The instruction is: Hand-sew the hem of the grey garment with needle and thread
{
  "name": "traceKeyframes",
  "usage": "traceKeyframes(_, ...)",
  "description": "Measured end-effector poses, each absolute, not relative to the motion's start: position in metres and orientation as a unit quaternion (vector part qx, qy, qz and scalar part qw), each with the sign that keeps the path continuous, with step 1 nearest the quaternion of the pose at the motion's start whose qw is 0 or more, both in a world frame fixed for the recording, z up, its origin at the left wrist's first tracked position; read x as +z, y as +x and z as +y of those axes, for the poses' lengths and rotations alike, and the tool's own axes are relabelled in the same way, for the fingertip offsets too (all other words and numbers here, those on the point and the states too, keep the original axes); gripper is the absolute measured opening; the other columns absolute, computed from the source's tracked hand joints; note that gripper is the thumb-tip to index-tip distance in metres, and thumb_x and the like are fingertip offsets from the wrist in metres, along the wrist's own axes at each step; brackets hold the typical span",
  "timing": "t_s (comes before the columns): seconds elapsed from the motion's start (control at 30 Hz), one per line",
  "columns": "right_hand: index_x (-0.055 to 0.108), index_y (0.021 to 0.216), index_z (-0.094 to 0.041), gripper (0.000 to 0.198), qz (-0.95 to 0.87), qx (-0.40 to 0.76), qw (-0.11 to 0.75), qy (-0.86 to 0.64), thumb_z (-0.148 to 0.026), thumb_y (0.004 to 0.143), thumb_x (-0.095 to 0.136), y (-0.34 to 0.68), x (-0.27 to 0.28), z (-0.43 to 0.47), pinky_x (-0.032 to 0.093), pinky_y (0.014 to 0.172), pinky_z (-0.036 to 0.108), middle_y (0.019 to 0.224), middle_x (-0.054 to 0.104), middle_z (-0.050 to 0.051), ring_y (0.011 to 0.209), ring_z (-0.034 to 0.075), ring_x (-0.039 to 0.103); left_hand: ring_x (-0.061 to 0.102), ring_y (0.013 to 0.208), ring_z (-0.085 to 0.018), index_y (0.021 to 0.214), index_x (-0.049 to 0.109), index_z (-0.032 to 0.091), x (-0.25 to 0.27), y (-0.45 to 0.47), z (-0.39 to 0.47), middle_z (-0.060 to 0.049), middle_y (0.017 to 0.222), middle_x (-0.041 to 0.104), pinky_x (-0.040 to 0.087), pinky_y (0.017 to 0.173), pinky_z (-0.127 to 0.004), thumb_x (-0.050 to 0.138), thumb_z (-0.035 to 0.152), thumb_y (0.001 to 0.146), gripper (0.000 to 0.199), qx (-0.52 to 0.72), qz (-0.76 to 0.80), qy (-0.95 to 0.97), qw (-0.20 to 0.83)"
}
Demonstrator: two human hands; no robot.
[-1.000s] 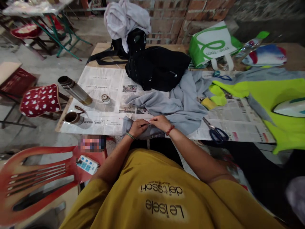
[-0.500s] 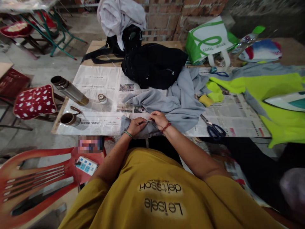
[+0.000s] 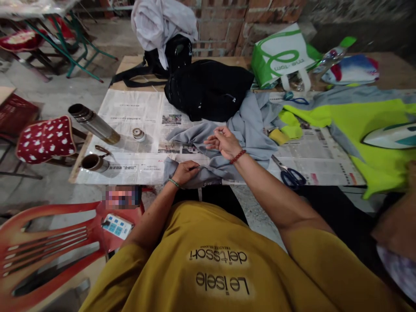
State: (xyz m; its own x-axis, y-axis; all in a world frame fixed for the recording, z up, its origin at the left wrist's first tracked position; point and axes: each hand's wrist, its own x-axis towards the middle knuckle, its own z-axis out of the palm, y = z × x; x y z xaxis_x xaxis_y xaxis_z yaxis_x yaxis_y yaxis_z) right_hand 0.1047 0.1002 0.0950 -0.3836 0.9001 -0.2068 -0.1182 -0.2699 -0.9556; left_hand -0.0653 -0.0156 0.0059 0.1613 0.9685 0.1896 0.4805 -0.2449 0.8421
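Grey fabric (image 3: pixel 248 125) lies crumpled along the table, its near part bunched at the front edge. My left hand (image 3: pixel 185 172) is closed on that near part, pinching the cloth between thumb and fingers. Above the fabric my right hand (image 3: pixel 225 142) is raised, apart from the left. Its thumb and forefinger come together while the other fingers stretch out to the left; whatever is between the tips is too small to make out. Blue-handled scissors (image 3: pixel 289 173) lie to the right of the grey fabric.
Newspaper (image 3: pixel 130 108) covers the table. A steel flask (image 3: pixel 94 123), its lid (image 3: pixel 138 134) and a cup (image 3: pixel 94 162) stand left. Behind are a black backpack (image 3: pixel 208 89) and a green-white bag (image 3: pixel 277 56). An iron (image 3: pixel 391 135) rests on a yellow-grey garment (image 3: pixel 354 115); someone's arm (image 3: pixel 398 216) shows at right.
My right hand has lifted away from the left, up and to the right, its fingers spreading. My left hand stays on the grey fabric. Another person's arm has come in at the right.
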Motion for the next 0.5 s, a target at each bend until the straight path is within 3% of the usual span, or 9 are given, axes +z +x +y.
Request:
traceKeyframes(0.17,0.048,0.093,-0.022,0.013,-0.673,0.438,0.434,-0.408,-0.034,0.095,0.051,0.121,0.113,0.142,0.055,0.078,0.028,0.080,0.062,-0.003,0.078,0.010,0.065,0.066,0.078,-0.015,0.085,0.072,0.015,0.002,-0.066,-0.014,-0.003,0.083,0.072,0.053,0.077,-0.026,0.063,0.020,0.081,0.011,0.380,0.537,0.677,0.330)
traceKeyframes(0.23,0.053,0.093,-0.020,0.004,-0.759,0.310,0.412,-0.399,-0.022,0.095,0.051,0.135,0.128,0.160,0.049,0.089,0.027,0.085,0.063,0.000,0.085,0.009,0.062,0.066,0.078,-0.015,0.086,0.072,0.016,0.002,-0.066,-0.014,-0.003,0.083,0.072,0.053,0.077,-0.026,0.063,0.021,0.081,0.011,0.380,0.538,0.675,0.332)
traceKeyframes(0.33,0.057,0.097,-0.016,0.010,-0.833,0.144,0.335,-0.416,-0.010,0.092,0.051,0.159,0.158,0.186,0.041,0.097,0.024,0.101,0.064,0.005,0.098,0.009,0.057,0.066,0.077,-0.015,0.086,0.072,0.014,0.004,-0.065,-0.014,-0.004,0.082,0.072,0.053,0.075,-0.025,0.064,0.019,0.080,0.011,0.375,0.546,0.670,0.334)
traceKeyframes(0.43,0.057,0.106,-0.012,0.015,-0.848,0.050,0.272,-0.453,-0.012,0.094,0.047,0.180,0.192,0.206,0.039,0.098,0.021,0.112,0.063,0.009,0.105,0.008,0.057,0.065,0.077,-0.015,0.086,0.072,0.012,0.007,-0.065,-0.015,-0.005,0.082,0.072,0.052,0.074,-0.025,0.064,0.018,0.080,0.011,0.373,0.553,0.661,0.342)
traceKeyframes(0.5,0.056,0.100,-0.012,0.014,-0.849,0.011,0.258,-0.460,-0.017,0.095,0.045,0.194,0.215,0.216,0.038,0.099,0.021,0.117,0.061,0.010,0.112,0.009,0.056,0.065,0.077,-0.016,0.087,0.072,0.012,0.007,-0.065,-0.015,-0.005,0.082,0.072,0.052,0.075,-0.025,0.064,0.018,0.080,0.012,0.374,0.554,0.658,0.346)
